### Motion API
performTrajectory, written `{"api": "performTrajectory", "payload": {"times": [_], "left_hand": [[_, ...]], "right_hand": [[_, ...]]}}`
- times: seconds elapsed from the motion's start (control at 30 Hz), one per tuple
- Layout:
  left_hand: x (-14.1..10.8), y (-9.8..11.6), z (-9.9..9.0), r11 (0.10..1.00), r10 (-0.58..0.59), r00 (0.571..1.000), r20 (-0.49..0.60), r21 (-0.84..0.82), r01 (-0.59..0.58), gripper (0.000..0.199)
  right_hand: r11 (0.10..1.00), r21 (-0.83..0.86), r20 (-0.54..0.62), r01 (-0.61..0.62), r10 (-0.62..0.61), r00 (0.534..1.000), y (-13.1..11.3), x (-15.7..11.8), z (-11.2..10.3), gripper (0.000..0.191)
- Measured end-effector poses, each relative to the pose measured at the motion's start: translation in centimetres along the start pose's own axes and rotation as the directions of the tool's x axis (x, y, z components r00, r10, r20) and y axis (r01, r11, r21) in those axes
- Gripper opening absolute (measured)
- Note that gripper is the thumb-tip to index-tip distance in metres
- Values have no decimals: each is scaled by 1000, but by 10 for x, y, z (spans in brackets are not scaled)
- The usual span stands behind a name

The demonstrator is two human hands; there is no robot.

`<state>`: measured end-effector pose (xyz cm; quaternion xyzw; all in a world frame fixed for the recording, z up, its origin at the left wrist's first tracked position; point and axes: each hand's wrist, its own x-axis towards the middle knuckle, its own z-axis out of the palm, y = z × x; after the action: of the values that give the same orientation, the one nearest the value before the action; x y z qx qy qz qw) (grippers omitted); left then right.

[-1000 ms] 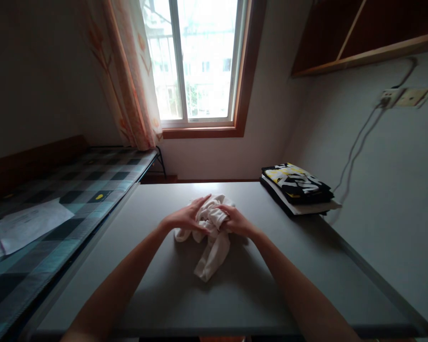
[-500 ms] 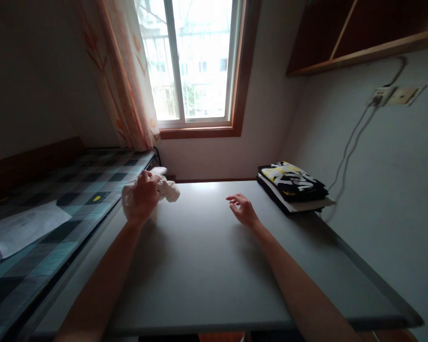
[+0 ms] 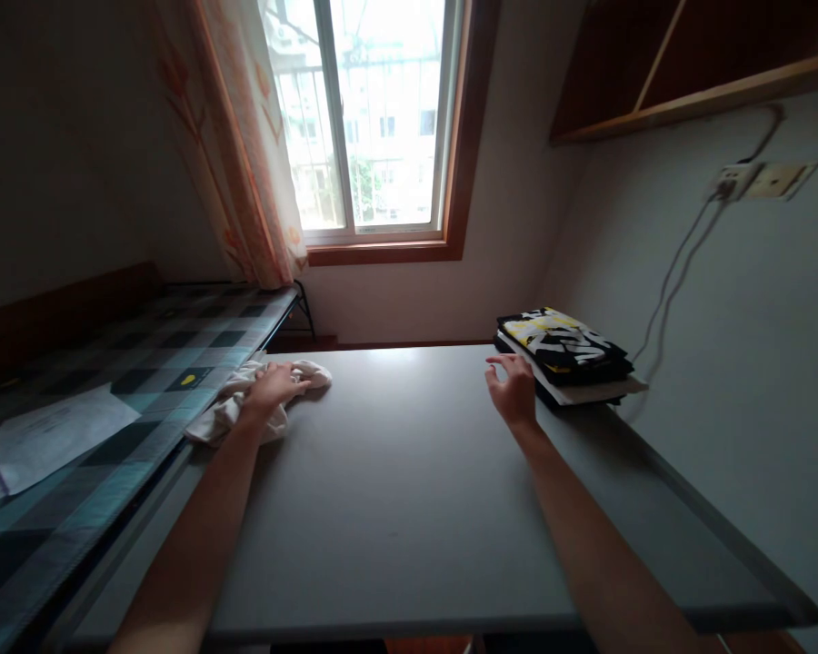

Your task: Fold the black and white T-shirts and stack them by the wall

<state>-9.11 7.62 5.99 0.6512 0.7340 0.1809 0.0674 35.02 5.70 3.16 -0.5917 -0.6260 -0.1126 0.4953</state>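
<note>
A crumpled white cloth (image 3: 222, 416) lies at the far left of the grey table (image 3: 395, 490), against the bed's edge. On top of it rests my left hand (image 3: 273, 386), palm down with the fingers spread a little. My right hand (image 3: 513, 386) hovers over the table's right half with curled fingers and a gap between thumb and forefinger; it holds nothing. Just beyond and to the right of it sits a stack of folded black clothes (image 3: 563, 350) with a white and yellow print on top.
A bed with a checked cover (image 3: 150, 409) runs along the left, with white papers (image 3: 61, 436) on it. A wall with a socket (image 3: 736, 180) and hanging cable borders the right side. Above it is a wooden shelf (image 3: 709, 95). The window (image 3: 382, 118) is straight ahead.
The white cloth has gone from bunched up under my left hand to lying flatter on the table, and that hand is lower. My right hand has moved right, towards the folded clothes.
</note>
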Motion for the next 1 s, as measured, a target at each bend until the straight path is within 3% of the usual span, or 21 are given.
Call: {"api": "performTrajectory", "payload": {"times": [0.1, 0.27, 0.5, 0.67, 0.77, 0.83, 0.93, 1.0], "left_hand": [[1, -12, 21, 980, -70, 995, 64, 188, 57, 65], [-1, -11, 40, 947, -113, 993, 22, 305, 100, 65], [-5, -7, 40, 935, -104, 995, -2, 342, 98, 66], [-5, -4, 40, 939, -109, 994, -13, 325, 107, 67], [-6, -4, 40, 942, -113, 993, -14, 316, 112, 66], [-7, -3, 40, 944, -112, 993, -20, 311, 113, 64], [-7, 1, 40, 941, -88, 992, -86, 321, 111, 62], [-6, 7, 39, 948, -8, 990, -144, 314, 53, 58]], "right_hand": [[990, -115, -123, -83, 69, 990, 9, 5, -9, 27], [947, -250, -278, -200, 128, 952, 27, 12, -23, 43], [910, -310, -252, -277, 202, 946, 68, 14, -27, 60], [901, -284, -235, -327, 266, 935, 81, 14, -26, 40], [904, -266, -256, -336, 270, 928, 79, 18, -28, 37], [934, -231, -259, -273, 212, 942, 71, 21, -31, 37], [978, -162, -235, -133, 93, 968, 47, 24, -33, 38], [992, -115, -176, -48, 28, 984, 23, 21, -31, 38]]}}
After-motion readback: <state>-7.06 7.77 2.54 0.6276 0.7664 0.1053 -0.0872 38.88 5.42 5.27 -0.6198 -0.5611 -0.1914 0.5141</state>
